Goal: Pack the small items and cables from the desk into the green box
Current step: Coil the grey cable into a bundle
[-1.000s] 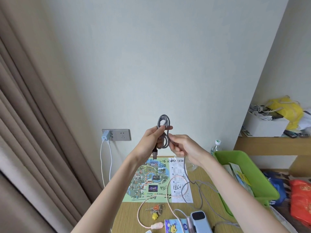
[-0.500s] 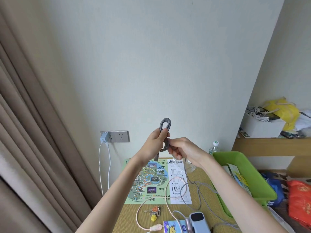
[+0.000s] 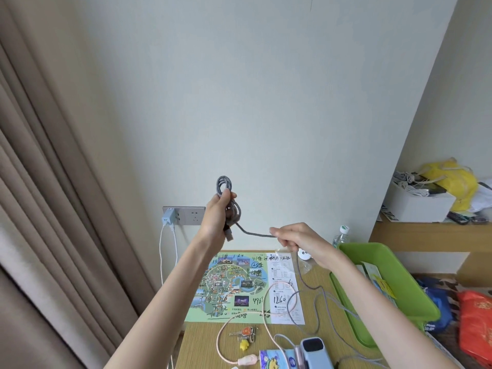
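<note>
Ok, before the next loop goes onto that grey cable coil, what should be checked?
1. Coiled grey braided cable gripped in the left hand: ok.
2. Right hand pinches the loose strand: ok.
3. Strand between the hands free of knots: ok.
4. Rest of it on the woven desk clear of the pink cable: cannot tell, they cross.
5. Green plastic box open, with room beside its papers: ok.

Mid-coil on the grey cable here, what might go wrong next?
The slack tail of the grey cable lies across the pink cable on the desk; winding on may snag or drag it. The coil is held only by the left hand, so a tug from the right hand might loosen it.
</note>
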`<move>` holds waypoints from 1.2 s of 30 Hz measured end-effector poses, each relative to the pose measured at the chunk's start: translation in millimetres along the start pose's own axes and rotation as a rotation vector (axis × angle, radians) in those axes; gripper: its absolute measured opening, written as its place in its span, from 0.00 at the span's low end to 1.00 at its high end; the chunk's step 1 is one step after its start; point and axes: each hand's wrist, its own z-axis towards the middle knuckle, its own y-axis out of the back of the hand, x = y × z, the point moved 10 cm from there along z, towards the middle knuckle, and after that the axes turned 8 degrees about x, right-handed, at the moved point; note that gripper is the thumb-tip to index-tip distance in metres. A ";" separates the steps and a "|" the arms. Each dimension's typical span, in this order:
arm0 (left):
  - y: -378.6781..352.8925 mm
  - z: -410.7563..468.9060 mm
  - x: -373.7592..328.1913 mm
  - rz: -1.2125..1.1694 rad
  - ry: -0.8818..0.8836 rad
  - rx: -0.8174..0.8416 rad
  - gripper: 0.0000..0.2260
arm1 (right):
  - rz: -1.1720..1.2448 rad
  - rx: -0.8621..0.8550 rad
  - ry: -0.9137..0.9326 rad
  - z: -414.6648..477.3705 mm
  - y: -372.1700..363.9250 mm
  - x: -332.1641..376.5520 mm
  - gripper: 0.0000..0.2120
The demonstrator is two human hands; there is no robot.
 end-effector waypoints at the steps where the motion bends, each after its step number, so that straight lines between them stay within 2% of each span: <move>1: 7.3 -0.2 -2.7 0.125 -0.015 -0.037 0.11 | 0.027 -0.016 0.015 -0.9 4.3 1.1 0.19; 3: 16.3 0.0 -6.7 0.327 -0.063 -0.083 0.11 | 0.095 -0.031 0.056 -1.3 10.3 6.2 0.15; 7: 7.6 -1.3 -1.1 0.493 -0.128 -0.023 0.11 | 0.122 -0.013 0.146 1.5 9.9 29.9 0.10; 13: -23.2 -4.1 22.7 0.603 -0.062 0.223 0.12 | -0.007 -0.090 0.208 0.8 12.0 60.2 0.11; 18: -49.2 -8.8 27.1 0.658 -0.024 0.372 0.19 | -0.109 -0.212 0.234 2.2 18.6 66.4 0.10; 25: -65.9 -16.4 34.3 0.643 0.043 0.500 0.16 | -0.244 -0.362 0.280 2.1 27.1 75.9 0.07; 28: -68.1 -19.1 28.8 0.618 0.036 0.495 0.16 | -0.156 -0.399 0.310 -1.1 32.3 74.6 0.06; 30: -67.4 -20.4 23.5 0.612 0.009 0.476 0.16 | -0.056 -0.390 0.275 -1.0 34.2 66.0 0.10; 36: -56.5 -19.2 -3.4 0.475 -0.081 0.305 0.15 | 0.278 -0.184 0.148 3.6 13.6 27.2 0.19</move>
